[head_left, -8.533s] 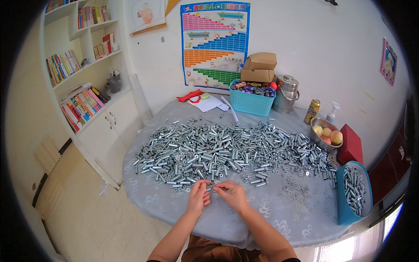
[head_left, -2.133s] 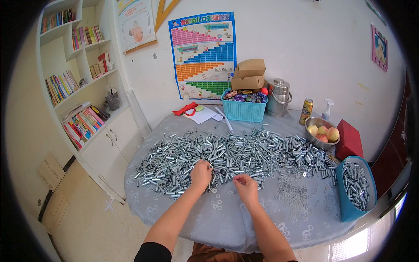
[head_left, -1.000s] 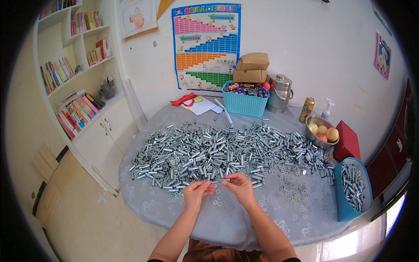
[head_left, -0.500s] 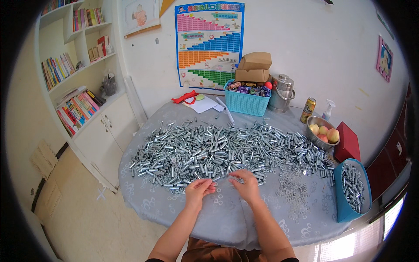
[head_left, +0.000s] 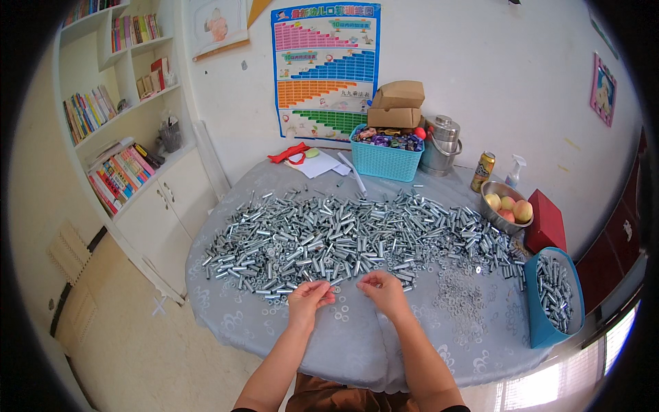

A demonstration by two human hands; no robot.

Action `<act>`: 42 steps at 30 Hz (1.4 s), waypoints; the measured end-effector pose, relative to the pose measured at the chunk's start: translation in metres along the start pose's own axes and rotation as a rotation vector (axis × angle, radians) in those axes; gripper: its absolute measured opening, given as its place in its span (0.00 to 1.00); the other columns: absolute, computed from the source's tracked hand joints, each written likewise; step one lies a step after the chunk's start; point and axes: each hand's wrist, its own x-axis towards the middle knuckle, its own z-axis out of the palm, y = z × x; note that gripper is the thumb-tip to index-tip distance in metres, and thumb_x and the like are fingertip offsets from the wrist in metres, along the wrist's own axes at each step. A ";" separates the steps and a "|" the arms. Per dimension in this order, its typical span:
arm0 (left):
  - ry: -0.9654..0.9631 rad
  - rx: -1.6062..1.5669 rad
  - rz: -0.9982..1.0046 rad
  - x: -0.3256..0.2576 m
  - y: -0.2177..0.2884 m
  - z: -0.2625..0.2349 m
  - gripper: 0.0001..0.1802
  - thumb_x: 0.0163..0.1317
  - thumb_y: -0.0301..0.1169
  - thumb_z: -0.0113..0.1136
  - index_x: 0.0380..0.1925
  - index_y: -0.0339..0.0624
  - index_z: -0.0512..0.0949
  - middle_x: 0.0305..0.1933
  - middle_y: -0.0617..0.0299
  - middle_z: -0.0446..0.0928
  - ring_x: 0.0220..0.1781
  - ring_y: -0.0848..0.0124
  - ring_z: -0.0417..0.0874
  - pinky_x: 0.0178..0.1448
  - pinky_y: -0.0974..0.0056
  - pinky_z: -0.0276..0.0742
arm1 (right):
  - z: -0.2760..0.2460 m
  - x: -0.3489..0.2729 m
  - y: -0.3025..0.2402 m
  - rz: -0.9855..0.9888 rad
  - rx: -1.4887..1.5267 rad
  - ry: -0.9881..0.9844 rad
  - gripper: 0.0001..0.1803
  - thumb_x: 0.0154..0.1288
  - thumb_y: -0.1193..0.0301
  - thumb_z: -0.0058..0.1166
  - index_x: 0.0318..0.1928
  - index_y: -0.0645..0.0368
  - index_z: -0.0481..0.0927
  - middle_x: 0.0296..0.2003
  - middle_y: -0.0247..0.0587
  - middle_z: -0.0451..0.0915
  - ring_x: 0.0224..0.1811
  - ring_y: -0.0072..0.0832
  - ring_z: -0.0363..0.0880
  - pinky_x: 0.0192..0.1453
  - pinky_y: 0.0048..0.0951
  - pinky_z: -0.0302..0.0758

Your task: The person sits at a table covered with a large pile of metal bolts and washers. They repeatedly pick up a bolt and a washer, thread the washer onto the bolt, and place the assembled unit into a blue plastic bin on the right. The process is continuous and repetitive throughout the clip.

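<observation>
Pinching small parts, left hand [head_left: 309, 296], right hand [head_left: 384, 291], bolt pile [head_left: 343, 237] edge, bare cloth [head_left: 357, 343] nearside

Bare forearms, no sleeves showing; brown garment [head_left: 329, 395] below.

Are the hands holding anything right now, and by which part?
Cannot tell for sure. Both the left hand and right hand have fingers pinched together at the near edge of the bolt pile; anything held is too small to make out.
</observation>
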 end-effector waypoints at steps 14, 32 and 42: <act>-0.110 0.004 -0.137 -0.002 0.000 0.000 0.07 0.55 0.25 0.60 0.33 0.31 0.77 0.31 0.51 0.79 0.27 0.71 0.81 0.35 0.68 0.81 | 0.005 0.000 -0.002 0.087 0.414 -0.055 0.09 0.55 0.73 0.60 0.36 0.63 0.79 0.29 0.32 0.79 0.31 0.15 0.74 0.35 0.16 0.69; 0.001 -0.096 -0.024 0.002 0.002 -0.001 0.06 0.58 0.25 0.57 0.33 0.33 0.76 0.32 0.52 0.79 0.26 0.71 0.80 0.34 0.68 0.80 | -0.036 0.016 0.017 -0.134 -0.064 0.584 0.06 0.52 0.73 0.58 0.32 0.58 0.82 0.28 0.39 0.80 0.31 0.31 0.76 0.39 0.30 0.71; -0.024 -0.079 -0.032 0.001 0.003 -0.001 0.06 0.57 0.24 0.57 0.33 0.32 0.76 0.32 0.52 0.79 0.29 0.70 0.81 0.34 0.68 0.81 | -0.025 0.004 0.010 -0.337 -0.634 0.228 0.06 0.44 0.70 0.61 0.28 0.51 0.83 0.29 0.35 0.78 0.36 0.36 0.73 0.41 0.36 0.68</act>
